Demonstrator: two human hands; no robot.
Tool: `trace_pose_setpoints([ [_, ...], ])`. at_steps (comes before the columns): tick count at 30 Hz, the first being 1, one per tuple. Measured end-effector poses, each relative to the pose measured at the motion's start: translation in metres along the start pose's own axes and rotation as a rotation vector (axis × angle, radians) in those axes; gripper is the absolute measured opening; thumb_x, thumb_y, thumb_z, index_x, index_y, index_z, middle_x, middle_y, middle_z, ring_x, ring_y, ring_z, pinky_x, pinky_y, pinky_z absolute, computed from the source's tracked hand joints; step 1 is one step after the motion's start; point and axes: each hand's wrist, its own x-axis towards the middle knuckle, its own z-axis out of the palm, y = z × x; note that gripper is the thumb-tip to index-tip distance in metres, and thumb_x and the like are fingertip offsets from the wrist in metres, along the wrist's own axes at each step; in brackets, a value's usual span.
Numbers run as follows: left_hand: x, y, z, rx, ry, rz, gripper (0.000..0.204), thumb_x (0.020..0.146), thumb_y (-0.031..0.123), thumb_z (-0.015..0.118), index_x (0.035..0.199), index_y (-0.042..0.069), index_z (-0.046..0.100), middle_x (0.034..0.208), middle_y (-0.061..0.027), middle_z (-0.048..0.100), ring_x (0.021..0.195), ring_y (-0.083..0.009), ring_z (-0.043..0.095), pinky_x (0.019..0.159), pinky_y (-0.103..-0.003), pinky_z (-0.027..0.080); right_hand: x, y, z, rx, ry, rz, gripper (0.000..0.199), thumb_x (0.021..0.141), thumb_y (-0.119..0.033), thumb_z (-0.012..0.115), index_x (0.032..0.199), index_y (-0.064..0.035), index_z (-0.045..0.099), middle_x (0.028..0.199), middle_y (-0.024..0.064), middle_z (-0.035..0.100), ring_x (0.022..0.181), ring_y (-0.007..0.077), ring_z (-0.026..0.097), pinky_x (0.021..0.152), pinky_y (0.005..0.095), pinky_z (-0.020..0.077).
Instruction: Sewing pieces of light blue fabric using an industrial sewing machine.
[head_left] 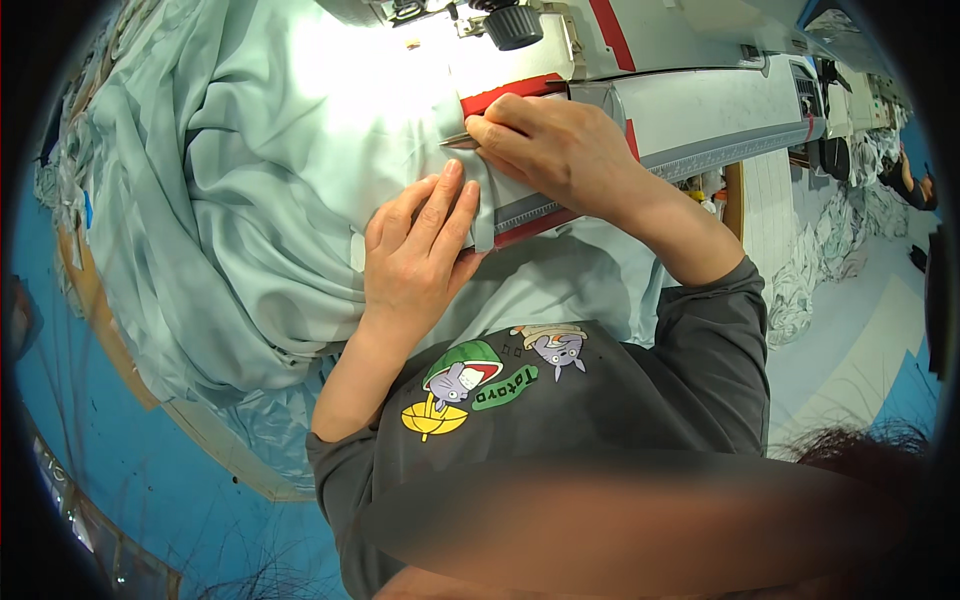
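A large pale green cloth lies in folds over the bed of a sewing machine and hangs down on the left. On the cloth, close to its right edge, my left hand rests with fingers stretched out and holds nothing. My right hand is closed around a slim metal tool with a pointed tip. The tip points left over the cloth, just above my left fingertips. Most of this tool is hidden in my fingers, so I cannot tell whether it is tweezers or snips.
A grey ruler strip runs along the machine table's front edge, with red tape near the cloth. The machine's black knob juts out above. Piled cloth lies at right, where another person is partly visible.
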Motion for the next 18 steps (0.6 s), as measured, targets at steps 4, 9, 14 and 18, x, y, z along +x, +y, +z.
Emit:
trace_pose_setpoints([
  [4,0.0,0.005,-0.002,0.031,0.028,0.013,0.073,0.064,0.037,0.077,0.126,0.006,0.055,0.132,-0.0082,0.054,0.111,-0.0242,0.052,0.091,-0.039,0.039,-0.012,0.01,-0.001,0.108,0.2,0.054,0.03,0.079,-0.011,0.071,0.108,-0.0137,0.063,0.092,-0.0014,0.062,0.068,0.0179,0.064,0.056,0.0294,0.0511],
  [9,0.019,0.017,0.005,0.1,0.115,-0.187,0.079,0.062,0.05,0.079,0.119,0.003,0.052,0.107,-0.0109,0.058,0.098,-0.0286,0.055,0.085,-0.041,0.042,-0.053,0.06,-0.05,-0.422,0.458,0.33,0.021,0.083,-0.012,0.069,0.103,-0.0081,0.065,0.09,0.0062,0.065,0.063,0.0153,0.064,0.055,0.0342,0.0491],
  [14,0.051,0.005,0.005,0.02,-0.014,-0.199,0.022,0.082,0.016,0.069,0.097,0.002,0.06,0.087,-0.0121,0.06,0.08,-0.0281,0.059,0.071,-0.036,0.047,-0.08,0.084,-0.098,-0.35,0.277,0.664,0.043,0.076,-0.014,0.069,0.115,-0.003,0.058,0.105,0.0136,0.059,0.097,0.0313,0.057,0.084,0.041,0.0485],
  [18,0.034,-0.009,-0.011,-0.13,0.058,-0.432,0.016,0.091,0.011,0.061,0.101,-0.001,0.059,0.083,-0.0066,0.058,0.07,-0.0164,0.054,0.065,-0.028,0.045,-0.208,0.077,-0.044,-0.276,0.351,1.028,0.032,0.08,-0.009,0.064,0.112,-0.0069,0.06,0.103,0.0123,0.062,0.09,0.0292,0.06,0.079,0.0399,0.0491],
])
